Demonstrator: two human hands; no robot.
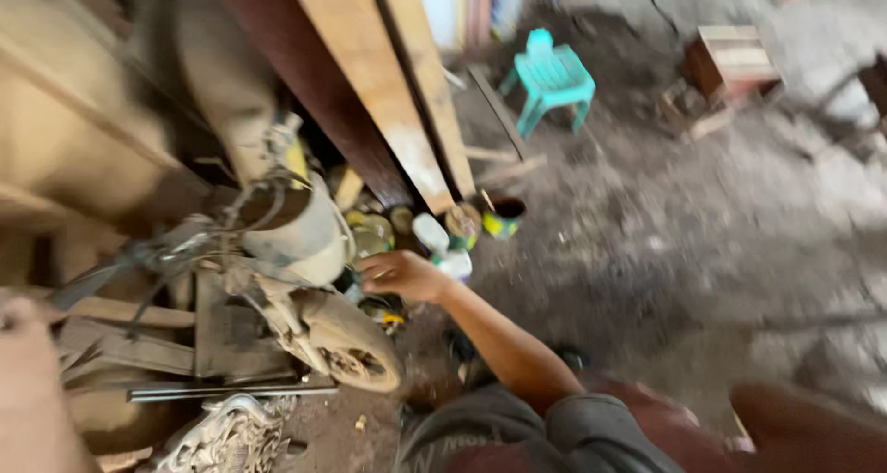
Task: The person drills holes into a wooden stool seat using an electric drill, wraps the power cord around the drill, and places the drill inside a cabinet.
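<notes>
One hand [399, 274] reaches out low over the dirt floor [665, 251], fingers loosely curled and holding nothing I can make out; the blur hides how far they are spread. Which hand it is I cannot tell for sure. It hovers just beside a cluster of small paint tins [374, 237] and a white bottle [431, 233], near the foot of the leaning wooden planks [370, 76]. To its left stands a dusty old machine [296, 242] with tangled cables. Farther off, well apart, a small turquoise plastic chair [552, 76] and a wooden stool [730, 62] stand on the floor.
</notes>
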